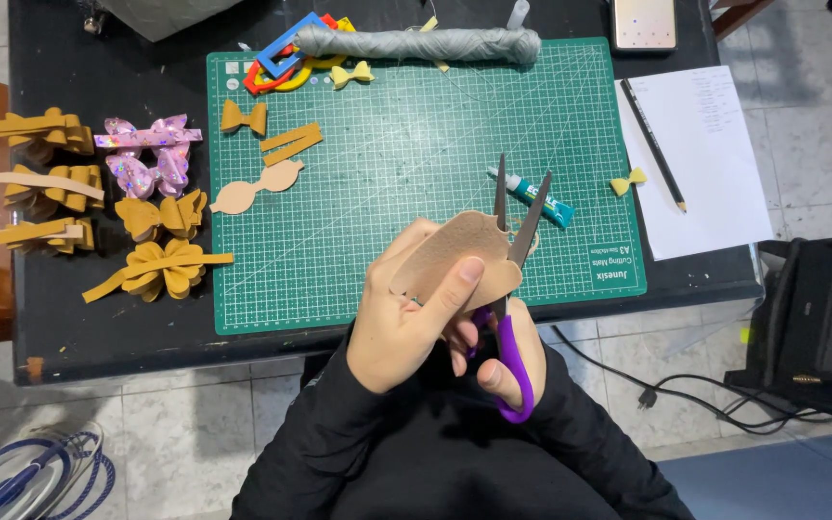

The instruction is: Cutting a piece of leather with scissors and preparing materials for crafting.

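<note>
bright even overhead light | soft short shadows | sharp focus | slight wide-angle bend at edges

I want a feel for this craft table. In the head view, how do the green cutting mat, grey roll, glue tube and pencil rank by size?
1. green cutting mat
2. grey roll
3. pencil, long but very thin
4. glue tube

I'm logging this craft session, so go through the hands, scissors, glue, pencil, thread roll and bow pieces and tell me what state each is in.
left hand: gripping the tan cutout
tan cutout: held up, between the blades
right hand: fingers in the scissor handles
scissors: blades open, pointing up
glue tube: lying flat on the mat
pencil: lying on the paper
grey roll: wound, lying flat
mustard bows: assembled, beside the mat
</note>
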